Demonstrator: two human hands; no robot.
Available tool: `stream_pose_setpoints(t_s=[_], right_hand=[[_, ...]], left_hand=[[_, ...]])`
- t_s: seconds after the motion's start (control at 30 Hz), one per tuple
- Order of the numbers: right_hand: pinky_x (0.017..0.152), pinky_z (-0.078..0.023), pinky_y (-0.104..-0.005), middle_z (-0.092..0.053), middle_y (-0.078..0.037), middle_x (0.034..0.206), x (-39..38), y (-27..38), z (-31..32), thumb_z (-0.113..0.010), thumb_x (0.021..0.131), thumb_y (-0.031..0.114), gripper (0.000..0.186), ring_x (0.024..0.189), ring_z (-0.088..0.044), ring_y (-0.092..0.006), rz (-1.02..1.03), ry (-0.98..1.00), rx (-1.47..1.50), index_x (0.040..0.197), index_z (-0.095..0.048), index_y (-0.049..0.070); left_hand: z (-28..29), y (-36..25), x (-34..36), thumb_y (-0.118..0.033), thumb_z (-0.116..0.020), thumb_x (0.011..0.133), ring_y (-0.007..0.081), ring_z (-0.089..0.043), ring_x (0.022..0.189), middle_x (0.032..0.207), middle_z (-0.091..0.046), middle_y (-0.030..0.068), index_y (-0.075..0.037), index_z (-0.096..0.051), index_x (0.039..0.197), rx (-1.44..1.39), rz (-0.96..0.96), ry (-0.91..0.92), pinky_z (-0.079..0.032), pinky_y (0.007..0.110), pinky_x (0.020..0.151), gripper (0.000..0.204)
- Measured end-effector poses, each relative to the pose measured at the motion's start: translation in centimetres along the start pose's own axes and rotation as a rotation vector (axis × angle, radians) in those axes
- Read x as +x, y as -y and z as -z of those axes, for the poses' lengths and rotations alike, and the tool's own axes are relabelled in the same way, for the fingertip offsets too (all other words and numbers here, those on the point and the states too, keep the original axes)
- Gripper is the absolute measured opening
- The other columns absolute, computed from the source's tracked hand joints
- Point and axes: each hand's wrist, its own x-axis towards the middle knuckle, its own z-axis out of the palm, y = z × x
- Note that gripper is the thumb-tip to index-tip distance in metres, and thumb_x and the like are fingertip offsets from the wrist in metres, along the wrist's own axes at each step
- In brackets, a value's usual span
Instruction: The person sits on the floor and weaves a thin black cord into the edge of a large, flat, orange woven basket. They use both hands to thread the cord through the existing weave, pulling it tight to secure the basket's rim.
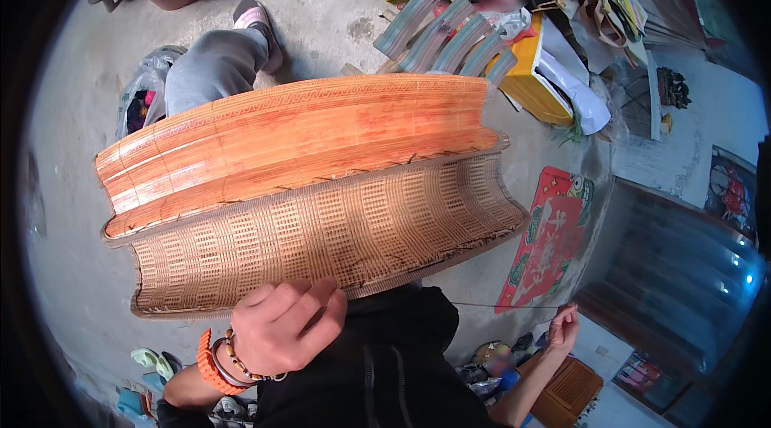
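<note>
Bare concrete floor [80,267] around mat [321,211] edges

Soft even daylight, sharp centre, strong fisheye bending, dark vignetted rim.

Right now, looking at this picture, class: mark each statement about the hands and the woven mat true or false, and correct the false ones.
1. The left hand grips the mat's near edge. True.
2. The right hand rests flat on the mat. False: it is held out to the side, away from the mat, pulling a thin thread taut.
3. The left wrist wears an orange band and a bead bracelet. True.
4. The mat lies flat on the floor. False: it is curved and held up over the lap.
5. A yellow crate sits beyond the mat. True.
</note>
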Motion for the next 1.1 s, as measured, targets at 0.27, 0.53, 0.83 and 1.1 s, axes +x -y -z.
stream_pose_setpoints(t_s=[0.27, 0.53, 0.83, 1.1], right_hand=[[0.093, -0.057, -0.0394, -0.04, -0.005, 0.067, 1.6, 11.5, 3.2, -0.04, 0.094, -0.009, 0.019, 0.057, -0.035, -0.0116, 0.426, -0.129, -0.214, 0.076, -0.046, -0.008], [0.1, -0.053, -0.036, -0.044, -0.005, 0.072, 4.7, 11.1, -0.7, -0.045, 0.097, -0.002, 0.018, 0.061, -0.039, -0.0114, 0.595, -0.154, -0.36, 0.081, -0.048, -0.008], [0.101, -0.052, -0.0363, -0.044, -0.007, 0.07, 5.0, 14.1, -3.9, -0.044, 0.1, 0.003, 0.024, 0.058, -0.038, -0.0124, 0.513, 0.029, -0.291, 0.079, -0.047, -0.007], [0.104, -0.048, -0.0347, -0.043, -0.006, 0.07, 4.7, 9.7, -6.8, -0.044, 0.101, 0.006, 0.019, 0.057, -0.037, -0.0106, 0.491, 0.107, -0.396, 0.084, -0.047, -0.004]], left_hand=[[-0.2, -0.9, -0.7, -0.01, -0.067, 0.063, 0.0109, -0.059, 0.078, 0.095, -0.068, 0.0028, -0.01, -0.067, 0.085, -0.004, -0.032, 0.021, -0.041, 0.02, 0.061, 0.022], [0.3, -0.2, -0.9, -0.011, -0.067, 0.063, 0.0117, -0.059, 0.075, 0.09, -0.068, 0.0011, -0.009, -0.068, 0.088, -0.051, 0.051, 0.059, -0.042, 0.021, 0.056, 0.025], [0.2, 0.8, 0.4, -0.007, -0.072, 0.067, 0.0152, -0.055, 0.062, 0.068, -0.054, 0.0004, -0.007, -0.067, 0.08, -0.074, 0.247, 0.131, -0.045, 0.028, 0.047, 0.014], [0.3, 2.9, 0.7, -0.013, -0.074, 0.075, 0.0296, -0.061, 0.065, 0.071, -0.06, 0.0096, -0.003, -0.067, 0.081, -0.346, 0.533, 0.263, -0.048, 0.039, 0.056, 0.013]])
